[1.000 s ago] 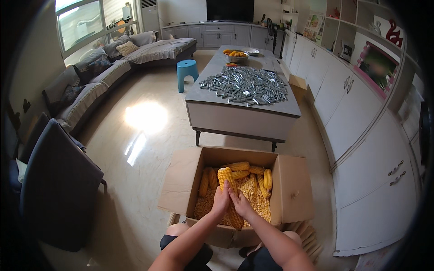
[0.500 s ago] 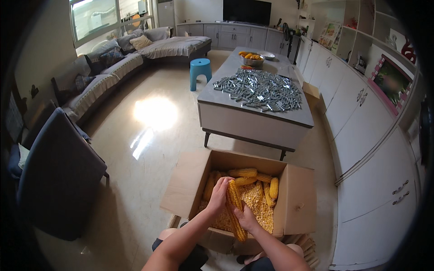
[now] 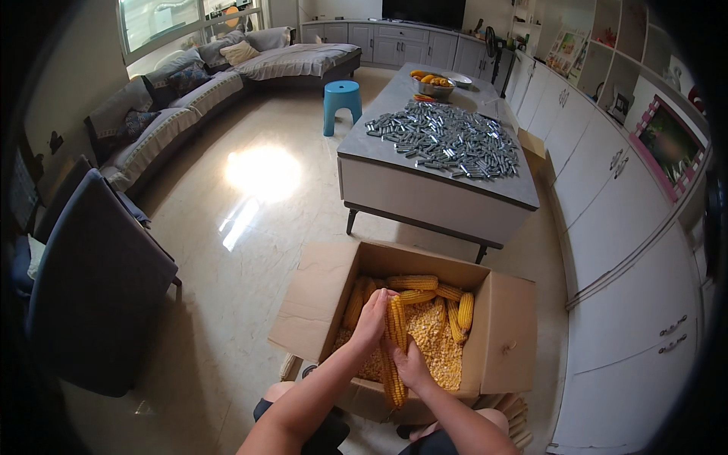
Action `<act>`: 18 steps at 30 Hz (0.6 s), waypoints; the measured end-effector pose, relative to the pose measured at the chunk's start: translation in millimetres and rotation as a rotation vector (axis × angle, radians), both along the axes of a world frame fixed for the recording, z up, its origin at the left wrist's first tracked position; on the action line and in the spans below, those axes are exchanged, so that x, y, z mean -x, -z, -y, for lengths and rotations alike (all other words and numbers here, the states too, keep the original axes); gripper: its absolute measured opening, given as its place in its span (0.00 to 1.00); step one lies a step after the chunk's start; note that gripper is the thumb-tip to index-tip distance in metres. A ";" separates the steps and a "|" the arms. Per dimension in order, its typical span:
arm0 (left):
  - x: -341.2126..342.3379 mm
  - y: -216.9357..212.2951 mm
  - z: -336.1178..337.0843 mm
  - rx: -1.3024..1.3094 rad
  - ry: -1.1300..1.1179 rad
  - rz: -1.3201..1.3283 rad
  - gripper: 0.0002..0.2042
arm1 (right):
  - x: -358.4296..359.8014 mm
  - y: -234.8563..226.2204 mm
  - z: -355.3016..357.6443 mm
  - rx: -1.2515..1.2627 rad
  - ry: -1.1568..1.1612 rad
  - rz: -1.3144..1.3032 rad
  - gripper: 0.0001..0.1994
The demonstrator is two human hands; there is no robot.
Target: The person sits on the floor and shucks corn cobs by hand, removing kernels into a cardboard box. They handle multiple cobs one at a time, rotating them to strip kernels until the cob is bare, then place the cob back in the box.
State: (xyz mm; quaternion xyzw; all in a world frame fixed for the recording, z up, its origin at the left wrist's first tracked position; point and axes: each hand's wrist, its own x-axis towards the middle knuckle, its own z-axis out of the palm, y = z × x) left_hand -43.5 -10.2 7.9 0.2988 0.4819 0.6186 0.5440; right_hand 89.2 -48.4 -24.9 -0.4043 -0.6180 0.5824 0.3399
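Note:
My left hand (image 3: 371, 318) and my right hand (image 3: 412, 365) are both closed on an ear of corn (image 3: 396, 322), held upright and slightly tilted above a cardboard box (image 3: 311, 299). The left hand grips near its upper end; the right wraps its side lower down. Whether a second ear is pressed against it, I cannot tell. Loose yellow kernels (image 3: 432, 337) cover the inside of the box. Several whole ears lie on them along the far and right walls, among them one ear (image 3: 412, 283) at the back and another ear (image 3: 465, 312) at right.
Pale stripped cobs (image 3: 516, 413) lie beside the box at lower right. Beyond it stands a grey-topped table (image 3: 364, 155) with a heap of small metallic cylinders (image 3: 447, 140) and a bowl (image 3: 441, 92) of yellow pieces. A blue stool (image 3: 342, 97) and dark chair (image 3: 102, 288) stand left.
My view has tilted a little, so the room sits slightly higher and further right. Both hands keep their hold on the corn, which now stands a bit more upright.

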 end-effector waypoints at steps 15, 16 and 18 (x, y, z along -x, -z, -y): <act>-6.6 -5.2 8.1 -0.158 -0.047 -0.301 0.15 | 1.9 -20.6 11.7 -0.070 0.087 0.121 0.22; -6.7 -6.3 7.8 -0.155 -0.034 -0.296 0.15 | 0.9 -22.8 11.9 -0.087 0.093 0.162 0.21; -6.8 -8.1 7.8 -0.156 -0.015 -0.299 0.15 | -1.0 -26.5 12.9 -0.118 0.105 0.240 0.18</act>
